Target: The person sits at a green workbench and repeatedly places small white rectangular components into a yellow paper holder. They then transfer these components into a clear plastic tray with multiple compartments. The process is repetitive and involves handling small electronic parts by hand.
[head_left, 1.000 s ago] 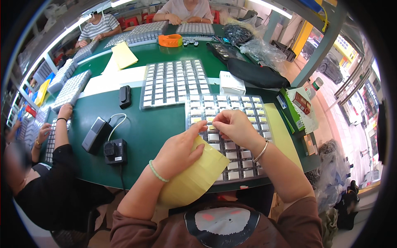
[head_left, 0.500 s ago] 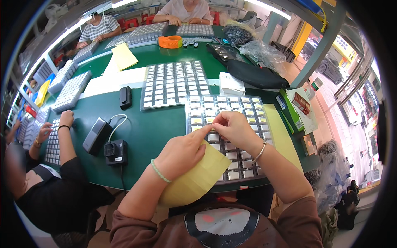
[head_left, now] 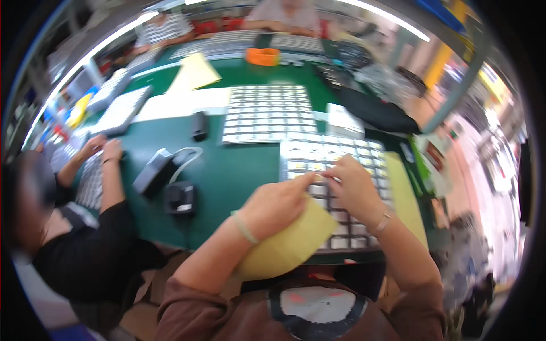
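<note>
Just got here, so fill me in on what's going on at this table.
A person bends two hands over a tray of small white blocks. The left hand holds a yellow sheet, its index finger reaching to the tray. The right hand meets it there, fingertips close together; blur hides whether they hold anything. A second tray lies just beyond. At the left, a co-worker in black has both hands at another tray.

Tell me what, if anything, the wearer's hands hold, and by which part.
Left hand: yellow sheet, by its upper-left part. Right hand: blur hides whether its fingers hold anything.
</note>
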A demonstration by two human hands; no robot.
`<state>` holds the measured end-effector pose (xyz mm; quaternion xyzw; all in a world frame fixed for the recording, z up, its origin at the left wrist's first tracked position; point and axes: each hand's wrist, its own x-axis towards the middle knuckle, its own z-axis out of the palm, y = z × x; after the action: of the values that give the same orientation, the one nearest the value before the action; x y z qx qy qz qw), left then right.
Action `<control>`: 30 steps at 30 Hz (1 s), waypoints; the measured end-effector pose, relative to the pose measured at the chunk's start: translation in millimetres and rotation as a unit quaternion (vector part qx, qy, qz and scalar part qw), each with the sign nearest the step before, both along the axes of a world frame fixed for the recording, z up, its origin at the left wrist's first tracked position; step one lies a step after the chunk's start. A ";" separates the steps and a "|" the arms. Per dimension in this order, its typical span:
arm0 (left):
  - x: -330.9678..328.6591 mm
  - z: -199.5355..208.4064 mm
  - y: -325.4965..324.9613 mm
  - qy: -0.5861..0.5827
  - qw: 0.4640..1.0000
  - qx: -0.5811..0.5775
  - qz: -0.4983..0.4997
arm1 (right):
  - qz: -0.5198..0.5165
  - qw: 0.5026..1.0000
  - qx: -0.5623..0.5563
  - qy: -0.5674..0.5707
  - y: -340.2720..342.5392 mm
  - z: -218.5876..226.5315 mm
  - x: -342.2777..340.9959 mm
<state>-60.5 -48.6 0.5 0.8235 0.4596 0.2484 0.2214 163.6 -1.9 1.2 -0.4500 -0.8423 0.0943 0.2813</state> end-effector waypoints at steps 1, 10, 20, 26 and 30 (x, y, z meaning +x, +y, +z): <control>0.5 4.0 -0.2 0.000 0.999 -0.034 0.010 | 0.010 1.000 -0.005 -0.022 -4.1 -0.8 0.3; 1.1 -15.4 4.9 -0.094 0.994 0.038 -0.047 | 0.022 0.999 -0.042 0.016 -13.7 21.0 4.1; -11.4 8.1 -15.2 -0.268 0.956 0.076 -0.090 | 0.059 0.898 -0.311 0.304 -95.5 32.9 22.0; -10.5 11.6 -35.7 -0.231 0.968 0.028 -0.099 | 0.063 0.902 -0.298 0.305 -111.8 19.9 31.6; -15.1 20.2 -40.6 -0.158 0.964 0.165 -0.137 | 0.119 0.929 -0.268 0.226 -120.8 29.1 29.6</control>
<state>-75.6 -89.2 20.6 0.8541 0.2542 0.4146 0.1844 193.2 -122.6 30.3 -0.3720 -0.7469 0.4487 0.3200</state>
